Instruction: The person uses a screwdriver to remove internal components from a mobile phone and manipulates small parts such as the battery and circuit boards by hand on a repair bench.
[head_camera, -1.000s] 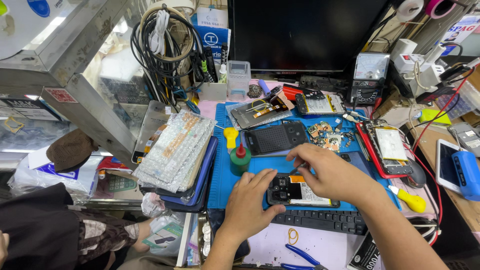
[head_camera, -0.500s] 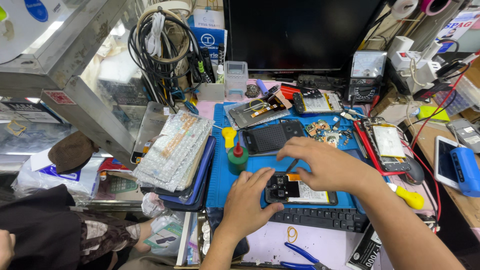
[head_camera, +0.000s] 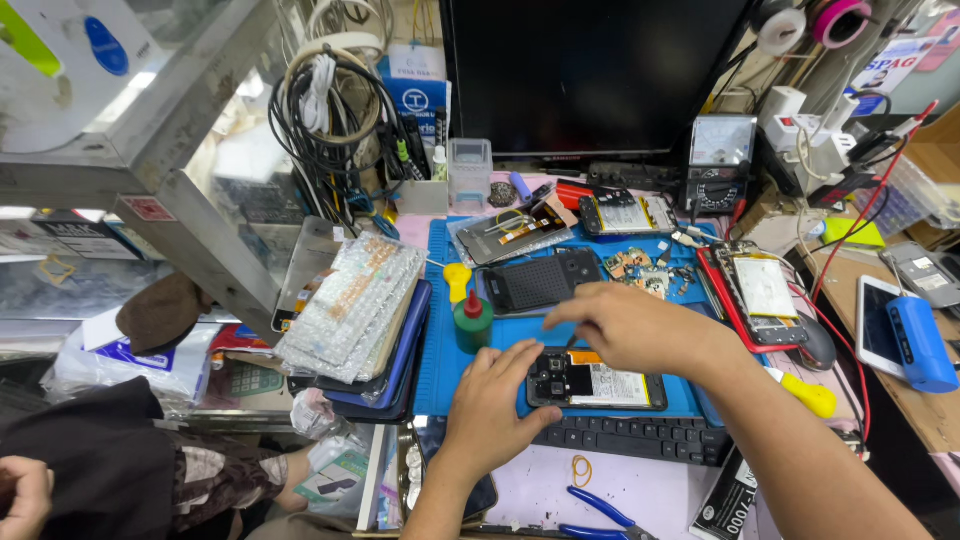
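- At the back of the table: large black flat monitor, screen dark, standing upright.
- Blue rectangular rubber work mat, lying flat before the monitor and carrying the small parts.
- Stack of flat devices topped with clear bubble wrap, at the mat's left edge, overlapping it.
- Black computer keyboard, along the mat's near edge.
- Opened black smartphone with its back cover off, white battery and circuit board showing, lying flat on the mat just above the keyboard.
- Right hand, fingers pinched closed on a thin dark tool whose tip meets the phone's upper edge; the tool is mostly hidden.
- Left hand, fingers curled, fingertips pressing the phone's left end, gripping nothing else.
- Black textured phone back cover, beyond the hands.
- Small green bottle with a red cap, upright, left of the phone.
- Blue-handled pliers, near the table's front edge.
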